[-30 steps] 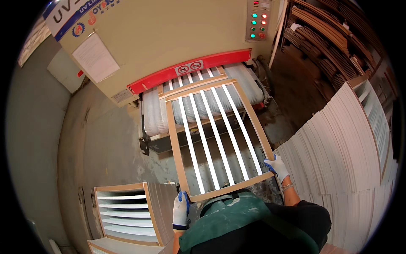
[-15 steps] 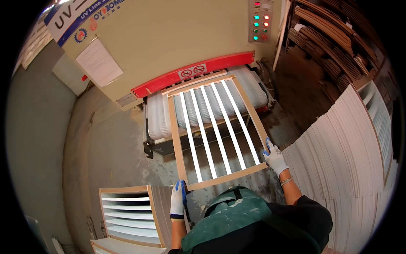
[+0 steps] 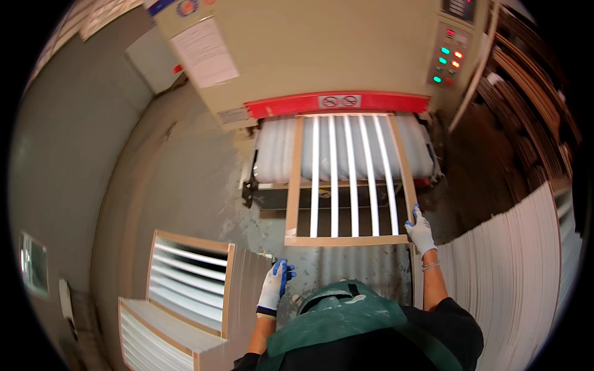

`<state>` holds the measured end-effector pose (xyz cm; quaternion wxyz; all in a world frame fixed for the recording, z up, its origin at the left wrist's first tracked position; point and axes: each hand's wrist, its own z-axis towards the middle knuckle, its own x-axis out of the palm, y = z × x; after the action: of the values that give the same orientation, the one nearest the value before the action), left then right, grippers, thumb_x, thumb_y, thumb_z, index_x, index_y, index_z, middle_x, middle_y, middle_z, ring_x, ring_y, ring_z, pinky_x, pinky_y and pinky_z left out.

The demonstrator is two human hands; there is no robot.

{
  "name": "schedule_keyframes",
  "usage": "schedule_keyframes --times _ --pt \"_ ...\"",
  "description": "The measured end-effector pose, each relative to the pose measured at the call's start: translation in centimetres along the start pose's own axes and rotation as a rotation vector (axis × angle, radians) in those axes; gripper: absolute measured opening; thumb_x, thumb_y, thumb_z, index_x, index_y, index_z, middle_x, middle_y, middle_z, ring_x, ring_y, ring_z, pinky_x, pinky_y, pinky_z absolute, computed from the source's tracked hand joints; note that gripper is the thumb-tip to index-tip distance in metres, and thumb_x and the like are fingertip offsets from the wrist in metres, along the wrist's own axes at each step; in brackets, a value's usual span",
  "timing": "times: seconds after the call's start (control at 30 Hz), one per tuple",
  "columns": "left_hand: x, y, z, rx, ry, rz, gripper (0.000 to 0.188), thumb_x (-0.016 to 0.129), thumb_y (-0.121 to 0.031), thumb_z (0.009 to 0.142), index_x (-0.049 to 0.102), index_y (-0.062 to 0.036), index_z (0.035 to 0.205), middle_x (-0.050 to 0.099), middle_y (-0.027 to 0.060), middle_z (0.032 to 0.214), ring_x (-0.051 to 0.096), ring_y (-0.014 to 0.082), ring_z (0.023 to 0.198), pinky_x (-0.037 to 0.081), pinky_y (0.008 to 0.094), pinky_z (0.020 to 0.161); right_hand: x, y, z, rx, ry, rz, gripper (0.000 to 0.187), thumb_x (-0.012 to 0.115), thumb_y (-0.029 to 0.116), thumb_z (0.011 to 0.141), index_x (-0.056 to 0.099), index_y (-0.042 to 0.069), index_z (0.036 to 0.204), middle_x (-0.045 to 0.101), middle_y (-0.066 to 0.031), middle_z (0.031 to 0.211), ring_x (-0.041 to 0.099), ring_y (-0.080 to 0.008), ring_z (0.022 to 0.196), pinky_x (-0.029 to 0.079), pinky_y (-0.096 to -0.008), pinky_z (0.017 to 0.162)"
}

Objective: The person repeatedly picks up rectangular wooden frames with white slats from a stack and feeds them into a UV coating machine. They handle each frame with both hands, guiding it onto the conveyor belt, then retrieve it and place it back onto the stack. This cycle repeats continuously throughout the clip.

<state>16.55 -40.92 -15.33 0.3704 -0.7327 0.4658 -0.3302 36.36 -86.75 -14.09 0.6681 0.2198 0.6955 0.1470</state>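
A slatted panel (image 3: 346, 241) with a tan border and several bright white slats lies with its far end on the ribbed feed bed (image 3: 275, 148) of a machine, reaching the red guard bar. The near end juts out over the floor. My right hand (image 3: 422, 235), in a white glove with blue fingertips, grips the panel's near right corner. My left hand (image 3: 274, 285), gloved alike, is off the panel, just below its near left corner. Its fingers are loosely bent and apart, with nothing in them.
The beige machine (image 3: 346, 49) has a red guard bar (image 3: 278, 106) and a lit button panel (image 3: 447, 59). Stacked slatted panels (image 3: 189, 281) stand at left. A long pale stack (image 3: 495, 272) lines the right, with racks of brown strips (image 3: 526, 80) behind.
The panel has moved farther toward the machine, its far edge now at the red bar. My left hand has let go of its corner; my right still holds on. The view has turned.
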Motion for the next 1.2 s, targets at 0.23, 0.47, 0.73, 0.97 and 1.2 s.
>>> schedule_keyframes --times 0.23,0.47,0.73,0.97,1.2 --pt "-3.2 3.1 -4.0 -0.058 -0.057 -0.097 0.048 0.052 -0.034 0.105 0.053 0.0038 0.134 0.067 0.0144 0.113 0.065 0.0192 0.097 0.052 0.0303 0.089 1.1 -0.9 4.1 -0.09 -0.018 0.06 0.079 0.069 0.017 0.084 0.034 0.012 0.154 0.059 -0.0249 0.133 0.059 -0.0406 0.118 0.046 -0.0442 0.102" --pt "-7.7 7.7 -7.3 -0.028 -0.201 -0.165 0.044 0.046 -0.03 0.107 0.054 0.0044 0.133 0.068 0.0145 0.114 0.066 0.0198 0.103 0.053 0.0323 0.093 1.1 0.1 9.0 0.012 0.096 0.135 0.078 0.07 0.012 0.082 0.036 0.007 0.152 0.054 -0.0215 0.143 0.056 -0.0349 0.126 0.045 -0.0398 0.105" --pt "-13.8 11.3 -14.3 0.085 -0.342 0.473 0.039 0.042 -0.013 0.106 0.045 -0.0041 0.144 0.058 0.0198 0.13 0.061 0.0285 0.115 0.048 0.0344 0.102 7.1 27.5 1.9 -0.6 -0.003 0.44 0.053 0.068 0.014 0.09 0.052 0.0 0.138 0.061 -0.0186 0.126 0.06 -0.0256 0.116 0.048 -0.0393 0.097" --pt "-18.5 17.8 -16.6 0.188 -0.725 0.572 0.04 0.053 -0.033 0.103 0.056 -0.0021 0.128 0.066 0.0085 0.115 0.065 0.0192 0.103 0.053 0.0307 0.088 35.5 50.2 -8.9 -0.912 0.8 0.001 0.093 0.083 0.038 0.075 0.04 0.002 0.148 0.054 -0.0218 0.14 0.054 -0.0309 0.13 0.044 -0.0389 0.107" --pt "-23.2 26.4 -20.6 0.001 -0.867 -0.008 0.043 0.059 -0.021 0.098 0.051 -0.0033 0.137 0.063 0.0206 0.123 0.062 0.0354 0.11 0.05 0.04 0.097 48.1 54.9 -11.9 -0.951 0.896 -0.407 0.068 0.076 0.037 0.078 0.05 0.0 0.128 0.065 -0.0241 0.121 0.063 -0.0356 0.116 0.049 -0.0416 0.099"
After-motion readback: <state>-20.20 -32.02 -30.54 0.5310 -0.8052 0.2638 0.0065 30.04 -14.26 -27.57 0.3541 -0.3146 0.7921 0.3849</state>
